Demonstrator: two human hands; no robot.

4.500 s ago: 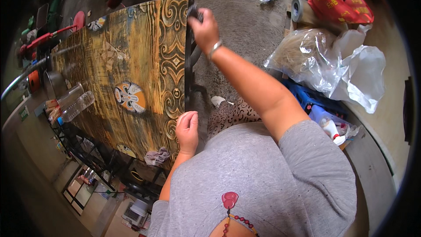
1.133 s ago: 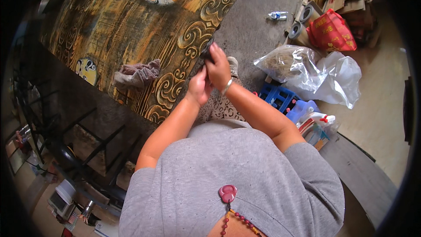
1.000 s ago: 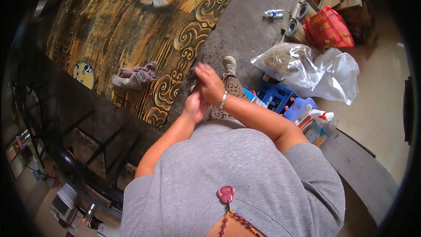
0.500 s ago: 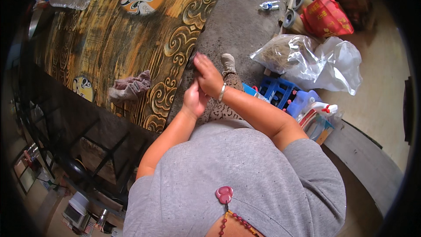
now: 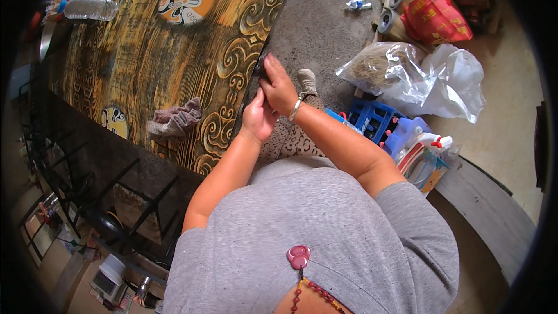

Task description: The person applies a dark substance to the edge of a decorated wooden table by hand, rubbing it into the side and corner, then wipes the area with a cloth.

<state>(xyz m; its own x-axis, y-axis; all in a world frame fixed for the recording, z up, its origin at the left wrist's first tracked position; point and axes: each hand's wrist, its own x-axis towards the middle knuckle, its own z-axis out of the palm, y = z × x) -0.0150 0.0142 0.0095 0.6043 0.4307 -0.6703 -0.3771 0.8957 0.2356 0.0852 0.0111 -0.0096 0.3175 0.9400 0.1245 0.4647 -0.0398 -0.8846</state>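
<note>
My left hand (image 5: 258,117) and my right hand (image 5: 280,88) press against each other just off the table's edge, above my legs. The right one, with a silver bangle (image 5: 296,108) on its wrist, lies over the left palm, its fingers stretched out. Of the left hand the palm and an extended thumb show; its other fingers are mostly covered by the right hand. I see nothing held between them. Left of the hands, a crumpled greyish-pink cloth (image 5: 174,120) lies on the carved wooden table (image 5: 139,64).
A clear plastic bottle (image 5: 90,8) lies on the table's far left. On the floor at right are a small bottle (image 5: 359,3), a red bag (image 5: 436,14), clear plastic bags (image 5: 447,81), a blue crate (image 5: 369,119) and a white spray bottle (image 5: 433,141). A dark metal frame (image 5: 145,209) stands at lower left.
My right hand has shifted slightly up and right, its fingers tilting differently against the left. The left hand has risen a little. The cloth stays on the table.
</note>
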